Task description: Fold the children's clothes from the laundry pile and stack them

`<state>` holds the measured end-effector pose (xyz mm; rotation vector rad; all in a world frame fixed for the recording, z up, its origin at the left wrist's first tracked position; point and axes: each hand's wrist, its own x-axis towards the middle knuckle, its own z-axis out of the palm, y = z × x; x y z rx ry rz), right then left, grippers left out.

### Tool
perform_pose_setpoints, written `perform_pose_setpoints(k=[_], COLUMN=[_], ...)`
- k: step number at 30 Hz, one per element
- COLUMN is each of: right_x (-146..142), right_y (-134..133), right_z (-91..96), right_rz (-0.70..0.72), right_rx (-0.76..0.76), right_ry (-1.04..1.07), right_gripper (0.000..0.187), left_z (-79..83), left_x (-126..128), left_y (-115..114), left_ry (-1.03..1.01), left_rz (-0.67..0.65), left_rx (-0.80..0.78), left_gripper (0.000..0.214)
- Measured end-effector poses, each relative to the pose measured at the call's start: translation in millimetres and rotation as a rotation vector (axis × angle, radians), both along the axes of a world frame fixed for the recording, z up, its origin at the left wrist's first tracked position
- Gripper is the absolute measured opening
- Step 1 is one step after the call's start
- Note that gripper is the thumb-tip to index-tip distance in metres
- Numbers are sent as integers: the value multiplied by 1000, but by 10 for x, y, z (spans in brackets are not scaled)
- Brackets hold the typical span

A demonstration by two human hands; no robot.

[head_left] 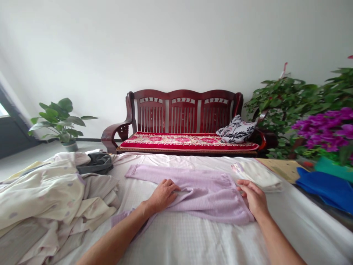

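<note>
A pair of lavender pants (204,182) lies spread sideways on a white sheet (187,239), waistband to the right and legs to the left. One leg stretches away to the far left; the other passes under my left forearm, partly hidden. My left hand (165,194) is closed on the fabric near the crotch, where creases gather. At the waistband, my right hand (252,197) pinches the edge between thumb and fingers. Just beyond my right hand rests a folded white garment (257,176) with a small patterned patch.
A heap of loose clothes (55,195) covers the left side. Blue cloth (325,187) lies at the right edge near purple flowers (325,129). Behind the sheet stands a dark red wooden bench (182,114) with a patterned cushion (237,129). A potted plant (64,121) is at far left.
</note>
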<state>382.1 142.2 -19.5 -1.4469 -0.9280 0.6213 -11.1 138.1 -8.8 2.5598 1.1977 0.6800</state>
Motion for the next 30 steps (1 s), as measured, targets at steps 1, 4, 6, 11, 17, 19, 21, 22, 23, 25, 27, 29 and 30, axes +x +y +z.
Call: perform_pose_setpoints(k=[1, 4, 6, 11, 17, 19, 21, 22, 23, 25, 27, 29, 30], right_x=[7, 30, 53, 167, 134, 37, -69, -115, -152, -200, -214, -209, -203], right_y=[6, 32, 59, 192, 515, 641, 752, 799, 838, 896, 938, 978, 1000], right_z=[-10, -59, -103, -189, -25, 60, 117, 131, 136, 129, 118, 124, 134], right_rz=[-2, -6, -6, 3, 6, 56, 112, 132, 146, 157, 162, 166, 159], right_rx=[-11, -37, -25, 23, -84, -68, -99, -127, -154, -195, -236, -275, -291], right_ry=[-12, -43, -76, -335, -896, -1068, -1220, -1275, -1313, -1338, -1339, -1339, -1337], right_gripper=[31, 37, 40, 40, 39, 39, 39, 39, 39, 35, 26, 19, 19], left_z=[7, 31, 55, 179, 260, 213, 150, 121, 96, 66, 56, 58, 60], left_x=[1, -1, 4, 158, 498, 555, 577, 578, 576, 566, 558, 558, 562], left_y=[-5, -19, -24, -15, -15, -31, -54, -66, -78, -96, -106, -116, -124], left_ry=[1, 19, 52, 152, 53, 90, 137, 149, 155, 161, 165, 165, 167], left_rz=[4, 20, 22, 113, -29, -55, -45, -35, -28, -19, -18, -13, -8], left_rx=[-1, -7, -4, 17, -1, -20, -8, 5, 16, 30, 29, 18, 12], left_gripper=[29, 30, 33, 39, 33, 33, 34, 35, 36, 37, 38, 38, 38])
